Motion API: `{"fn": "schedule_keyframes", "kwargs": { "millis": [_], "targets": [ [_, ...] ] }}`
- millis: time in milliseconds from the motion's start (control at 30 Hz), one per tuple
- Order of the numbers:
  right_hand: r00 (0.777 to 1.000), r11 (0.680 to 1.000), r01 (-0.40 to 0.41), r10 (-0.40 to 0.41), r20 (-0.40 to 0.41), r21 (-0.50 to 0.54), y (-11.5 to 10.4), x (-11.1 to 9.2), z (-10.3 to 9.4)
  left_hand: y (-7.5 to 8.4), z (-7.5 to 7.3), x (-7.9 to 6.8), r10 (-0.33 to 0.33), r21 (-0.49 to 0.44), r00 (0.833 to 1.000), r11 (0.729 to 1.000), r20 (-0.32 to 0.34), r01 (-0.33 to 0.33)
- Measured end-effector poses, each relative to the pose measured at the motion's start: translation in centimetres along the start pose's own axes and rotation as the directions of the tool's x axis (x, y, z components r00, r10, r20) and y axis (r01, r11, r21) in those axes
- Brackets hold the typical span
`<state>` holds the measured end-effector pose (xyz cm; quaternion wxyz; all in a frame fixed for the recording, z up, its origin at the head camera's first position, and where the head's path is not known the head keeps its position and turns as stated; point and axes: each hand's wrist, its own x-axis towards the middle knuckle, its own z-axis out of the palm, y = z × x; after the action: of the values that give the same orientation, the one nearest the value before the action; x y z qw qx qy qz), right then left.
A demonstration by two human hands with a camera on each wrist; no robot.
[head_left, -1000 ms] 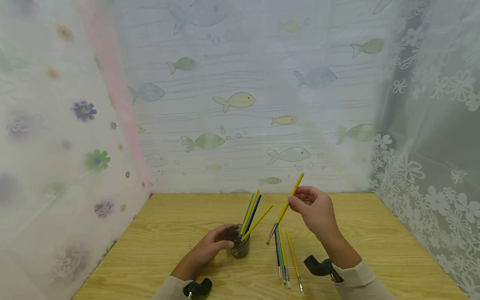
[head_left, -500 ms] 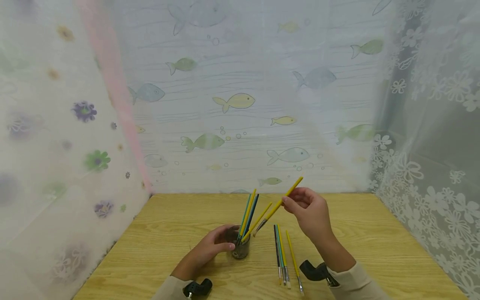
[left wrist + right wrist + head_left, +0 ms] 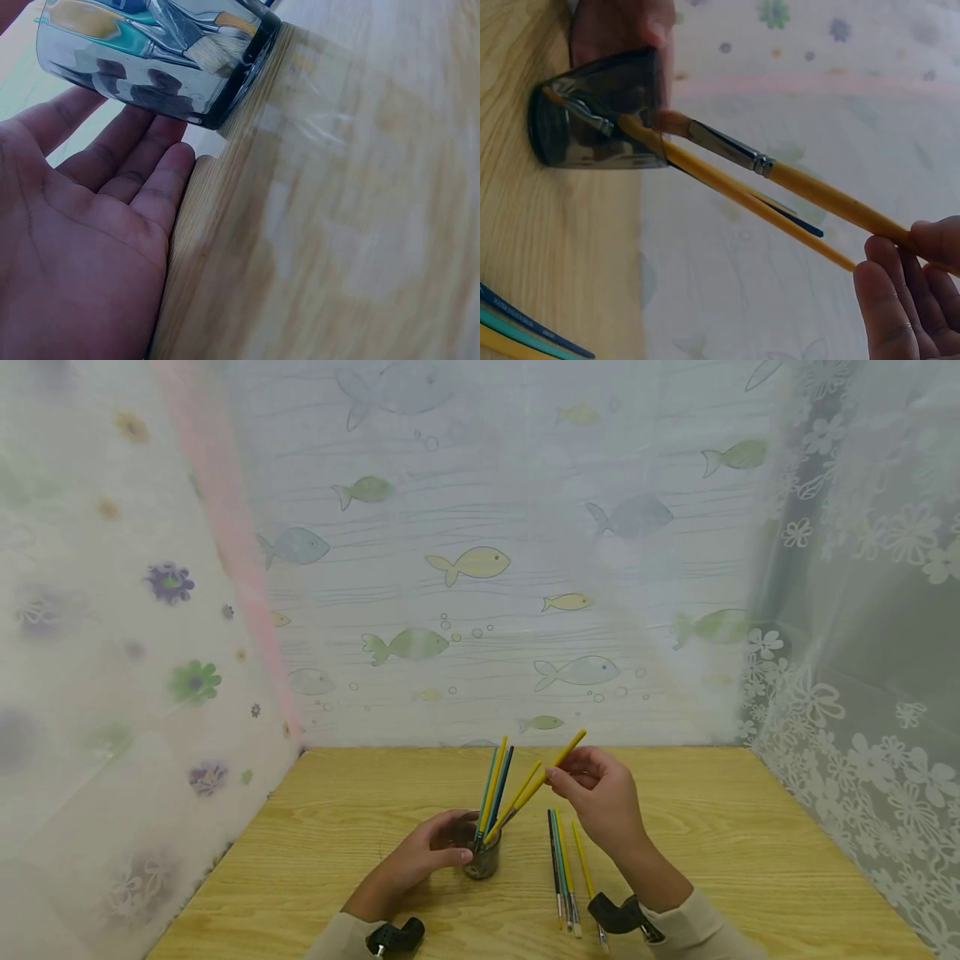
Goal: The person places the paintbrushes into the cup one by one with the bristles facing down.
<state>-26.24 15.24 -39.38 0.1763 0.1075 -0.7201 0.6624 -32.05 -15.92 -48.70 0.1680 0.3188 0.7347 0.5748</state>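
Around the lower middle of the head view, your left hand [image 3: 431, 853] holds the smoke-grey, see-through round cup [image 3: 482, 865] from its left side, thumb to the front and fingers behind. A light, steady grip seems right there, since the tall handles could make the cup easy to tip. Inside it, a slim teal-handled brush [image 3: 487, 789], a yellow-handled brush [image 3: 492, 787] and a dark-blue-handled brush [image 3: 503, 785] stand close together, leaning slightly right. A thinner yellow-handled brush [image 3: 517, 797] slants further over the right rim and looks like the main obstacle. Just beside it, at nearly the same slant, is the thick yellow-handled brush with a silver ferrule [image 3: 535, 789], bristles down. Your right hand [image 3: 603, 793] pinches its handle between thumb and fingertips. In the right wrist view its brown bristles [image 3: 673, 122] meet the cup's rim; whether they are past the edge, you cannot tell. Raising the handle more upright should help them clear the rim and the slanting neighbour without splaying.

At the far left hangs a pale floral sheet [image 3: 90, 618]; a fish-printed sheet [image 3: 480, 485] fills the back, well apart from your work. On the wood-grain table [image 3: 360, 793], right of the cup, dark, teal and yellow handled brushes [image 3: 566, 852] lie in a tight row, with a lone yellow-handled brush [image 3: 582, 857] just to their right. Your black right wrist mount [image 3: 617, 914] partly hides that one, so watch it doesn't catch.
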Motion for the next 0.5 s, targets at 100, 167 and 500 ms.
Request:
{"fn": "schedule_keyframes", "kwargs": {
  "millis": [100, 167, 500],
  "targets": [
    [1.000, 1.000, 0.010, -0.010, 0.004, -0.009, 0.4, -0.1, 0.3, 0.0, 0.0, 0.0, 0.012, 0.002, 1.000, 1.000, 0.007, -0.012],
    [1.000, 1.000, 0.015, -0.015, 0.010, -0.009, 0.7, -0.1, 0.5, 0.1, 0.0, 0.0, 0.019, 0.003, 1.000, 1.000, 0.009, -0.019],
    [0.998, 0.999, 0.027, -0.025, 0.051, -0.036, 1.5, -0.6, 1.4, 0.1, 0.0, 0.1, 0.009, 0.003, 1.000, 1.000, 0.004, -0.009]
  ]
}}
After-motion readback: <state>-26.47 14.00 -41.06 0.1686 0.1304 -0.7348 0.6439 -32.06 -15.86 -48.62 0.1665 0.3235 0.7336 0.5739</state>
